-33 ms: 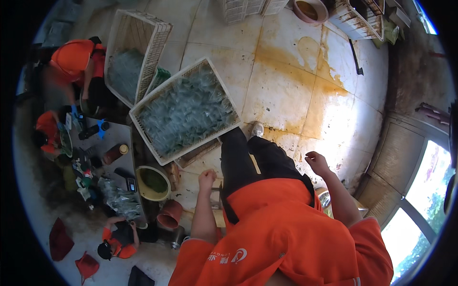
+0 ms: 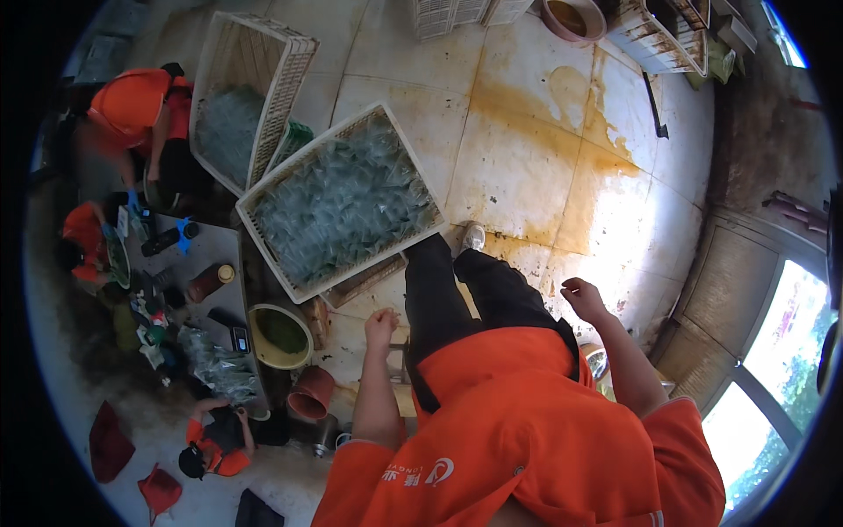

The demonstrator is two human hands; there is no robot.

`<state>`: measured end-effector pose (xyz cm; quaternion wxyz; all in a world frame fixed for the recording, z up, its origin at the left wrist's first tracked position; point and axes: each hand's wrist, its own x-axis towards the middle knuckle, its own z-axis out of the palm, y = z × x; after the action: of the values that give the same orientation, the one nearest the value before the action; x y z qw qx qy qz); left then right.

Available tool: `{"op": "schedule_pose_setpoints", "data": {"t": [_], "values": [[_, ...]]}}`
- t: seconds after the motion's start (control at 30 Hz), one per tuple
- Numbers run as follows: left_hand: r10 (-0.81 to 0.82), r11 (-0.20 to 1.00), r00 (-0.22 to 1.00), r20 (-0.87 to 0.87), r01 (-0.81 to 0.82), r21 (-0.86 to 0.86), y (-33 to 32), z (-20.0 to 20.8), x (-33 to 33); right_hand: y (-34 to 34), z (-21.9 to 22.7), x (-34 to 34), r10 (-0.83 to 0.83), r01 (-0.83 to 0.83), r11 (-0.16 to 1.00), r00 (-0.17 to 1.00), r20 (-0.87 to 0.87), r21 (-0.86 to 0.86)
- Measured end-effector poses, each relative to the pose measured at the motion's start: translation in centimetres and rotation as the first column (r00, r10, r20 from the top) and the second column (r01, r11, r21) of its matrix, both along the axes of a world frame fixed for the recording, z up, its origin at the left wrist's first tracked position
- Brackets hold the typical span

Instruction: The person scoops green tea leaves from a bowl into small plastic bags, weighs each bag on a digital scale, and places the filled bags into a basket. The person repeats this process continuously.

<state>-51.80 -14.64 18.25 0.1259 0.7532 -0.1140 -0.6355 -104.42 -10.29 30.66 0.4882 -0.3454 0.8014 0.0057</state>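
Observation:
My left hand (image 2: pixel 381 328) hangs beside my left thigh with its fingers curled in, and nothing shows in it. My right hand (image 2: pixel 584 299) is held out at my right side; its fingers are loosely bent and apart, with nothing between them. Neither hand touches anything. Closest to my left hand is a white plastic crate (image 2: pixel 406 151) full of small clear bags (image 2: pixel 338 206) with greenish contents. My left leg stands against the crate's near corner. Behind it, another tall white crate (image 2: pixel 285 88) leans at an angle and also holds clear bags.
At left, co-workers in orange (image 2: pixel 132 105) sit around a grey table (image 2: pixel 224 263) with a scale and bags. A cream tub (image 2: pixel 299 356) and a red bucket (image 2: pixel 310 393) stand beside it. Brown stains mark the tiled floor (image 2: pixel 518 184). A door (image 2: pixel 729 281) is at right.
My left hand has risen slightly, and its fingers look a little looser. The crates and table sit slightly farther left in the view. My right hand has hardly moved.

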Motion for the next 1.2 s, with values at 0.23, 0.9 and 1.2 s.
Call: {"op": "schedule_pose_setpoints", "data": {"t": [0.23,0.9,1.2], "values": [[0.035,0.993,0.999,0.016,-0.033,-0.111,-4.3,-3.3,3.8,-9.8,-2.7,5.2,0.302,-0.300,0.953,0.953,-0.031,0.050],[-0.051,0.961,0.496,0.867,0.261,-0.093,-20.0,-22.5,33.3,-34.7,-34.4,25.3,0.054,-0.070,0.964,0.996,-0.069,-0.256],[-0.011,0.996,0.643,0.766,0.074,-0.048,-25.6,-22.5,32.5,-35.7,-36.8,25.9,-0.487,0.531,0.811,0.846,0.219,-0.247]]}}
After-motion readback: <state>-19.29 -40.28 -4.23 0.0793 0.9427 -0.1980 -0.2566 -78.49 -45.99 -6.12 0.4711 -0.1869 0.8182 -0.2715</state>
